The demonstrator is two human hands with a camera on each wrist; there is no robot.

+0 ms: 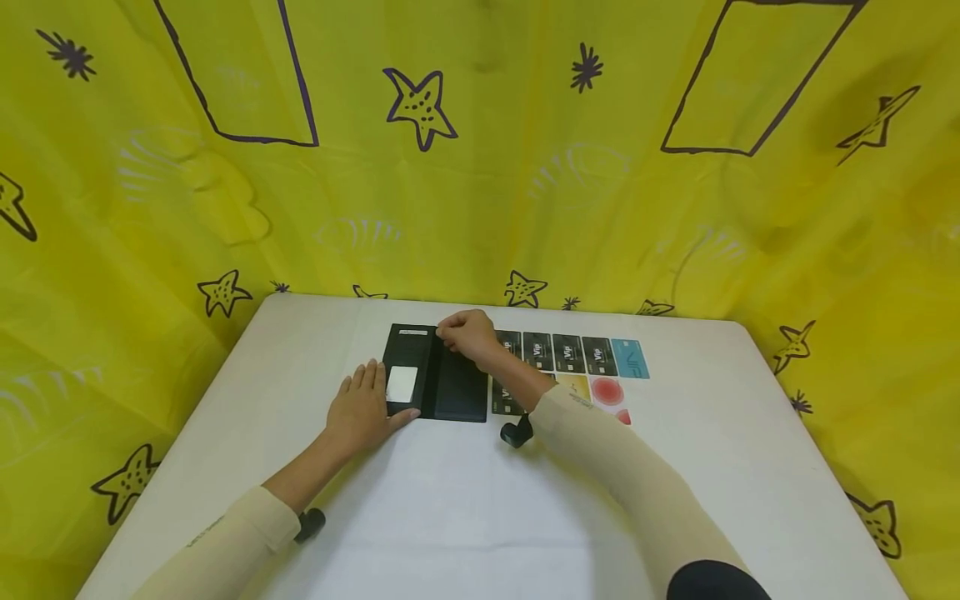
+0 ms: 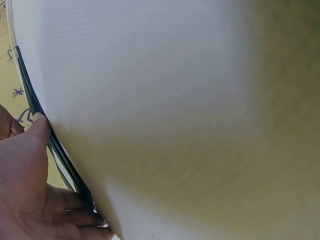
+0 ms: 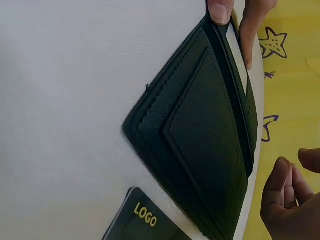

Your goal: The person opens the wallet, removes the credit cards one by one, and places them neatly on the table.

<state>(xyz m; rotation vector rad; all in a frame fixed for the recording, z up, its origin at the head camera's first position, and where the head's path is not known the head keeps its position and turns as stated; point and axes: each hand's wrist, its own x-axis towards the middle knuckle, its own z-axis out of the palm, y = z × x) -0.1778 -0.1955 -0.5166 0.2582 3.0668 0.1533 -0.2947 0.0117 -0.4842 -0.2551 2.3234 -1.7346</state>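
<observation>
A black wallet (image 1: 461,387) lies spread open on the white table. A white card (image 1: 401,385) shows in its left panel, and a small white strip peeks out near that panel's top. My left hand (image 1: 360,412) rests along the wallet's left edge with fingers straight, its thumb (image 3: 219,14) pressing the near edge by the fold. My right hand (image 1: 468,333) hovers over the wallet's far edge, close to the fold. In the right wrist view its fingers (image 3: 280,177) are loosely bent, with a gap to the thumb and nothing visible between them.
Right of the wallet, cards lie in rows: several black Vip cards (image 1: 568,354), a blue card (image 1: 630,358), a gold card (image 1: 573,385) and a card with a red circle (image 1: 607,390). My right forearm covers some of them. A yellow patterned curtain (image 1: 480,208) hangs behind the table.
</observation>
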